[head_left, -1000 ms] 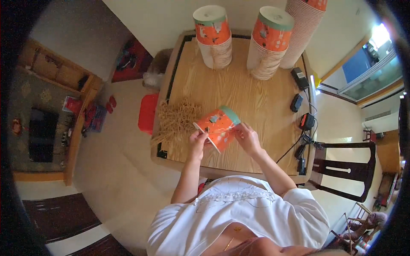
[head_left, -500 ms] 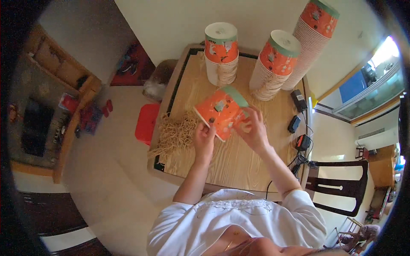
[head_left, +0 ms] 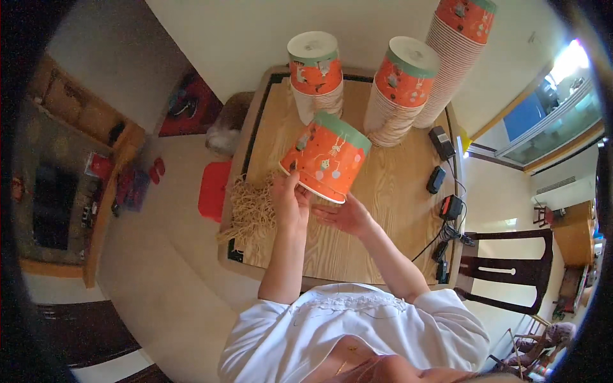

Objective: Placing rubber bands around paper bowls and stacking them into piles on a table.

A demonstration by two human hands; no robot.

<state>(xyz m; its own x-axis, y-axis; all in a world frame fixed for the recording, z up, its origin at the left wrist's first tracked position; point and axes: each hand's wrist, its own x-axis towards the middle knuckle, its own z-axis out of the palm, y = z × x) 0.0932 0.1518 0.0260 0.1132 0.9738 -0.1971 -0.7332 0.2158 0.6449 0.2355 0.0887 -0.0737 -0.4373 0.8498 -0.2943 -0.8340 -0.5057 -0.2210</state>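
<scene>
An orange paper bucket [head_left: 329, 159] with a green band and small printed figures hangs tilted over the table, its white rim toward me. My left hand [head_left: 290, 198] grips that rim at the left, thumb on the outside. Just below the rim my right hand [head_left: 345, 216] has its fingers stretched out to the left; whether they touch the bucket I cannot tell. Beside my left hand lies a heap of tan twisted cords [head_left: 252, 207]. Behind the bucket stand upside-down bucket stacks: one at the left [head_left: 316, 73], one in the middle [head_left: 403, 83], and a taller one [head_left: 456, 57] at the right.
Black adapters [head_left: 440, 143] and cables lie along the right edge of the wooden table [head_left: 332, 246]. A dark chair [head_left: 507, 265] stands at the right. Left of the table is a red plastic container [head_left: 212, 191] on the floor, with a bag [head_left: 223, 137] farther back.
The bucket has turned and now shows its round side more fully. My right hand has left its right side and come down below the rim.
</scene>
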